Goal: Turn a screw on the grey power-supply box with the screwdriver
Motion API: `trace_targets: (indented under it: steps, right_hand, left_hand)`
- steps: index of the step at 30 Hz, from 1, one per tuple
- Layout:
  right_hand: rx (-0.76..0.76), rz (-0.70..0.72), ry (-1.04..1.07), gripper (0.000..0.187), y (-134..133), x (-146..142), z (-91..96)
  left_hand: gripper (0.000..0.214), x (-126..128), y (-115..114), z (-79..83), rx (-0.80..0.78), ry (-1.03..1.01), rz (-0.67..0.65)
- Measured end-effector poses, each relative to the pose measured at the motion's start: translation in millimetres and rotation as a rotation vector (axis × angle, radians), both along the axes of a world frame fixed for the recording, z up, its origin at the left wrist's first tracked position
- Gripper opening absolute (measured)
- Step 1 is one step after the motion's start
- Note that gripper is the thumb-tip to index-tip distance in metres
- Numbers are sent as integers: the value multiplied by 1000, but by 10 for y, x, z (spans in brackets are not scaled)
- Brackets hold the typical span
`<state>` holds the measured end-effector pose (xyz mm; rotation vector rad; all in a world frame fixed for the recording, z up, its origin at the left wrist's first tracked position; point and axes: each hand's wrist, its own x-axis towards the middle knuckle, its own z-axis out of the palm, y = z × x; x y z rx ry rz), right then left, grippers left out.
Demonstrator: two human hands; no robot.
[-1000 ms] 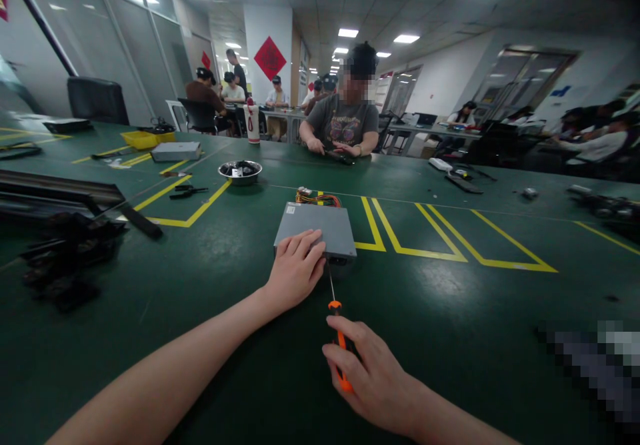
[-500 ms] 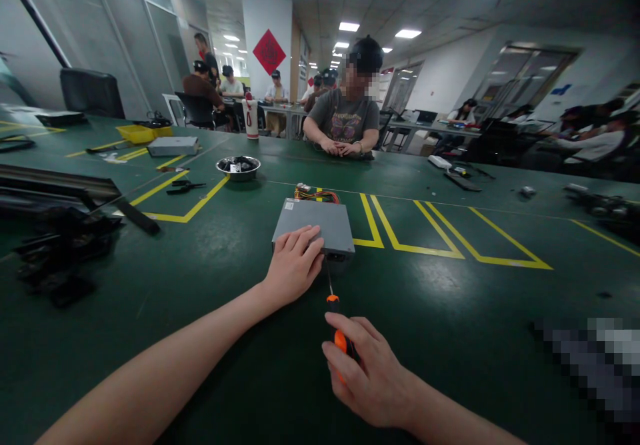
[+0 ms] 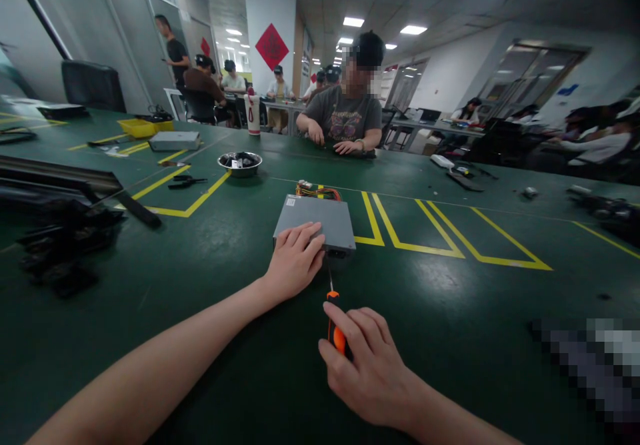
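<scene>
A grey metal computer power supply [image 3: 325, 215] lies flat on the green table, its near face towards me and its cables [image 3: 320, 192] bunched at the far side. Over its near left edge my left hand [image 3: 297, 262] grips it, fingers bent on the top face. My right hand [image 3: 357, 362] is closed around the orange and black handle of a screwdriver [image 3: 332, 295]. The thin shaft points away from me to the near face, close to its socket. Whether the tip sits in a screw is too small to tell.
A metal bowl [image 3: 240, 164] of dark parts stands beyond, to the left. Black parts [image 3: 63, 248] and long rails [image 3: 60, 182] lie at the left. Across the table sits a person [image 3: 345, 108]. Yellow tape lines [image 3: 425, 252] mark the tabletop.
The fingers of my right hand have shifted around the screwdriver handle. My left hand stays on the power supply. The person opposite has moved their hands apart.
</scene>
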<state>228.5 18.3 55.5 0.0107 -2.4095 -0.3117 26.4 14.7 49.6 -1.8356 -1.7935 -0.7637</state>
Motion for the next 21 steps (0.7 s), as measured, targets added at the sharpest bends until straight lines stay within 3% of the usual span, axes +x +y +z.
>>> trace_targets:
  steps: [3, 9, 14, 21]
  right_hand:
    - [6, 6, 22, 15, 3, -7, 36]
    - [34, 160, 42, 17, 49, 19, 144]
    - [14, 179, 22, 16, 55, -26, 85]
    - [-181, 201, 30, 18, 118, 14, 7]
  left_hand:
    - [23, 0, -2, 4, -2, 0, -1]
    - [23, 12, -5, 10, -1, -1, 4]
    - [23, 13, -10, 16, -2, -1, 5]
    - [23, -1, -9, 8, -13, 7, 11]
